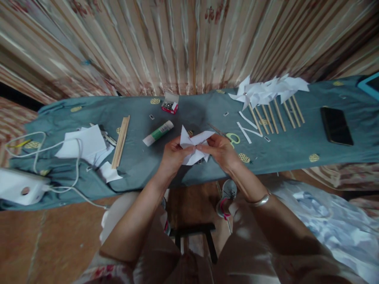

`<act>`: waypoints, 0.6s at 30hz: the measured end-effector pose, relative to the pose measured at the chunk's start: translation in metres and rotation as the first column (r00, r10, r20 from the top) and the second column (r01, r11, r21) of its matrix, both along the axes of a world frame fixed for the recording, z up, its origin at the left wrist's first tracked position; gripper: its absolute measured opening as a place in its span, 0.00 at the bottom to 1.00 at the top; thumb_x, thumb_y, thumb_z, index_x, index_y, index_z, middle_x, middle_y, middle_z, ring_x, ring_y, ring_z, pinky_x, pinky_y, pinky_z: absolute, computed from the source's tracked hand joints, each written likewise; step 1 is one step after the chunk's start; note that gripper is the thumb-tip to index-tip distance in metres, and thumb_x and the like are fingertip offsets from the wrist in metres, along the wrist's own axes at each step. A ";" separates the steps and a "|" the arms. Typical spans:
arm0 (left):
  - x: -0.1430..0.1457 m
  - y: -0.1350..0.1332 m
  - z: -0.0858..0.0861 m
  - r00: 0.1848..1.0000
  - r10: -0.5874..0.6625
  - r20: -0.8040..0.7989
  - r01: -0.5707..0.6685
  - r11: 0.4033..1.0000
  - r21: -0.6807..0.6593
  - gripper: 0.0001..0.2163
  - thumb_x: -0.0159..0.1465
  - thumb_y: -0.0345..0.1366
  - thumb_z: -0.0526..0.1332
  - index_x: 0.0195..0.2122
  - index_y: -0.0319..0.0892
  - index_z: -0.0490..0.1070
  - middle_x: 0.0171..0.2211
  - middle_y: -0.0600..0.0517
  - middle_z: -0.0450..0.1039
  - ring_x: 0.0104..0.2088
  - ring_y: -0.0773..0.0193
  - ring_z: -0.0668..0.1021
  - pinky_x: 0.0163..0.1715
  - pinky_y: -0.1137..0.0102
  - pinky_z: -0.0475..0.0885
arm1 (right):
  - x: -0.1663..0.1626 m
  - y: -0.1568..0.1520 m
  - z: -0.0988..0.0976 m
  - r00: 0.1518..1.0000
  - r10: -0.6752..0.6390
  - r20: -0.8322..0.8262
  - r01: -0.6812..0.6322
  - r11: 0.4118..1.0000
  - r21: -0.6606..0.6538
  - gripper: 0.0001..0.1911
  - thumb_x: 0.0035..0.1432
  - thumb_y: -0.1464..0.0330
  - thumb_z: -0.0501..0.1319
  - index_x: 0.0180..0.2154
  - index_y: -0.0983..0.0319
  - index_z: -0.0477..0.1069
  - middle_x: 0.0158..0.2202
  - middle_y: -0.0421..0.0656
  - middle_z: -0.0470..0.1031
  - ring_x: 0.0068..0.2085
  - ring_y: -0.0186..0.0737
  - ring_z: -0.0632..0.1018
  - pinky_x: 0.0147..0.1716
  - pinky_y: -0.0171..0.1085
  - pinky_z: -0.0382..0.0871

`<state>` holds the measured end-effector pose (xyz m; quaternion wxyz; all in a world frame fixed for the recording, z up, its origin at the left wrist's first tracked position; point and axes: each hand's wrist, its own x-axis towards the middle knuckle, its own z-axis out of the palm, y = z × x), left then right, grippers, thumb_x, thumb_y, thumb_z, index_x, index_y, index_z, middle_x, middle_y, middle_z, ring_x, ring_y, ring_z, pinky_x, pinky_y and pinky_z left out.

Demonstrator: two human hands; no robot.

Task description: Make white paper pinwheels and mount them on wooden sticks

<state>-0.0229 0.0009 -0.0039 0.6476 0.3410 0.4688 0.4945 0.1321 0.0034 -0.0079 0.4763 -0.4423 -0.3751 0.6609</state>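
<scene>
Grip: both hands pinch one folded white paper shape (194, 148) at its middle; the left hand (173, 156) and the right hand (220, 150) meet there with thumbs and fingertips pressed together on the paper.
Paper shape: it is held just above the near edge of the worktop (195, 114), with pointed flaps going to 12 and 2 o'clock and one flap hanging to 6 o'clock.
Which hand is nearer: both are equally close; the paper lies between them, left hand at its 9 o'clock, right hand at its 3 o'clock. No long axis, I think, because the flaps spread like a star.
Wrist: a metal bangle (260, 200) sits on the right wrist.
Close by: a glue stick (158, 133) lies at 10 o'clock from the grip, its long axis pointing toward the hands; green-handled scissors (232, 137) lie just beside the right hand at 1 o'clock.
Further, 12 o'clock: a small red box of pins (170, 104), open.
Further, 2 o'clock: finished paper pinwheels (266, 91) on wooden sticks, laid side by side; cut paper strips (247, 128) beside them; a dark phone (336, 126) well apart at 3 o'clock.
Further, 9 o'clock: loose wooden sticks (121, 141), a pile of white paper sheets (85, 146), a white cable (53, 148) and a white device (19, 187).
Behind: a striped curtain (177, 43).
</scene>
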 end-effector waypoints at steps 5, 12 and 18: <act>-0.005 -0.003 0.003 1.000 -0.010 -0.004 0.010 1.000 -0.005 0.15 0.41 0.34 0.73 0.31 0.39 0.78 0.24 0.56 0.77 0.25 0.66 0.75 0.29 0.71 0.69 | -0.007 -0.002 0.006 1.000 0.000 0.019 -0.001 0.999 0.032 0.21 0.37 0.62 0.78 0.35 0.58 0.77 0.37 0.42 0.83 0.39 0.43 0.83 0.45 0.45 0.79; -0.012 -0.007 0.011 0.997 -0.012 0.070 0.011 1.000 0.008 0.15 0.39 0.33 0.74 0.30 0.38 0.78 0.24 0.55 0.77 0.25 0.66 0.76 0.30 0.71 0.70 | -0.016 -0.007 0.014 1.000 -0.006 0.027 0.005 0.999 0.041 0.22 0.36 0.61 0.79 0.34 0.58 0.76 0.35 0.40 0.84 0.37 0.41 0.82 0.46 0.43 0.78; -0.027 -0.006 0.015 0.999 0.031 0.038 -0.034 0.996 0.084 0.17 0.42 0.39 0.75 0.32 0.40 0.78 0.29 0.53 0.79 0.30 0.65 0.78 0.37 0.70 0.72 | -0.019 -0.006 0.018 0.998 -0.010 0.065 0.007 0.998 0.055 0.23 0.34 0.60 0.79 0.34 0.59 0.78 0.33 0.40 0.84 0.35 0.42 0.82 0.42 0.43 0.77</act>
